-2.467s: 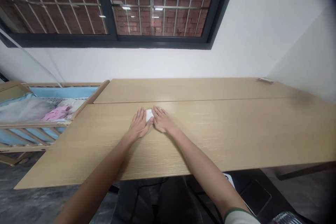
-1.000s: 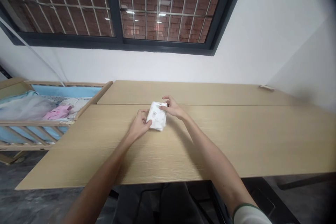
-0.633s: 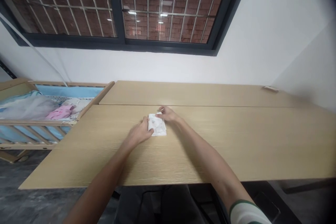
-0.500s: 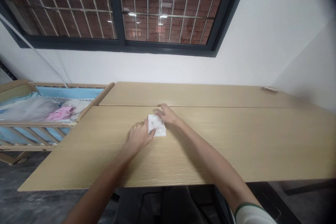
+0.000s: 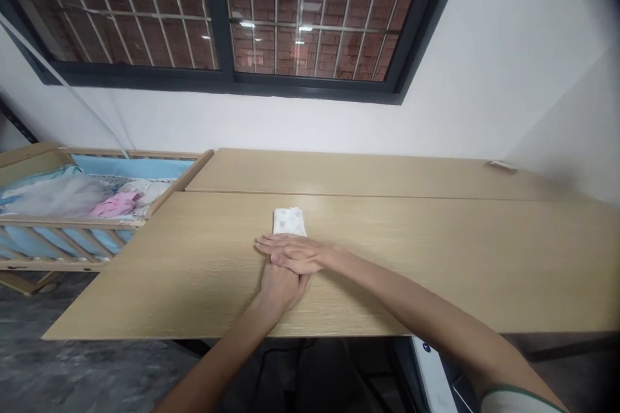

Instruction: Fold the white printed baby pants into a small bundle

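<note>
A small white folded cloth (image 5: 289, 221) with a faint print lies flat on the light wooden table (image 5: 436, 251), near its middle. Both of my hands rest on the tabletop just in front of the cloth and touch neither it nor anything else. My right hand (image 5: 290, 253) lies flat with its fingers stretched out to the left, across the top of my left hand (image 5: 278, 284). The left hand's fingers are covered by the right hand.
A wooden cot (image 5: 97, 206) with blue lining, a grey cloth and a pink garment (image 5: 113, 205) stands against the table's left end. A small flat object (image 5: 504, 166) lies at the table's far right corner. Behind is a white wall with a barred window (image 5: 217, 13).
Both hands pressed the folded cloth, turned it and set it flat. They have since let go and drawn back toward me, the right hand now lying over the left.
</note>
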Action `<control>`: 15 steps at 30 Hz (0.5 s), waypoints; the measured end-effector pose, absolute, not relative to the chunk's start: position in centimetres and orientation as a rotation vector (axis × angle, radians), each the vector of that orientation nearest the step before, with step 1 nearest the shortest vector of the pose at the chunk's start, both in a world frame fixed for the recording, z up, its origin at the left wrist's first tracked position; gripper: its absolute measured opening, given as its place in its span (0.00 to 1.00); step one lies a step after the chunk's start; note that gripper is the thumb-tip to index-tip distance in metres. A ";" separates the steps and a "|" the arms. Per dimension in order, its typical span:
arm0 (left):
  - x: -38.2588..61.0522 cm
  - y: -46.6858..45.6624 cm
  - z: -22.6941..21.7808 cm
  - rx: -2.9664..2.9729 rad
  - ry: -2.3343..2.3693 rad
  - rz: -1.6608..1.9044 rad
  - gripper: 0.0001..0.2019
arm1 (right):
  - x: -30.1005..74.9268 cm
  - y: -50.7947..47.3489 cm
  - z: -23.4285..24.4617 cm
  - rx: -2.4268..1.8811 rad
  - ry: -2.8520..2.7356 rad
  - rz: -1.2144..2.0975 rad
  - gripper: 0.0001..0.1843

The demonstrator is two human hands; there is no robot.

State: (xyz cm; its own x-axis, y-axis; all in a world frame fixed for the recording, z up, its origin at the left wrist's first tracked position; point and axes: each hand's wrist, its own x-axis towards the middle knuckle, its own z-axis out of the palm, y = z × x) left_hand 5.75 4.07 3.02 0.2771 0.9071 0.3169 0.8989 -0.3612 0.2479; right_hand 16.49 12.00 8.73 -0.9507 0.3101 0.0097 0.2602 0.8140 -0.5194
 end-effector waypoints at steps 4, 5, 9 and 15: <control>5.6 3.8 3.1 2.513 1.768 0.626 0.28 | 16.9 13.7 7.9 -0.566 -2.920 0.836 0.32; 5.6 3.7 3.0 2.515 1.787 0.639 0.29 | 17.1 14.3 7.7 -0.588 -2.911 0.829 0.32; 5.8 3.9 2.4 2.499 1.880 0.701 0.30 | 17.7 17.0 6.9 -0.647 -2.841 0.747 0.29; 5.9 4.1 2.1 2.479 1.903 0.661 0.34 | 17.6 20.9 6.1 -0.726 -2.846 0.608 0.30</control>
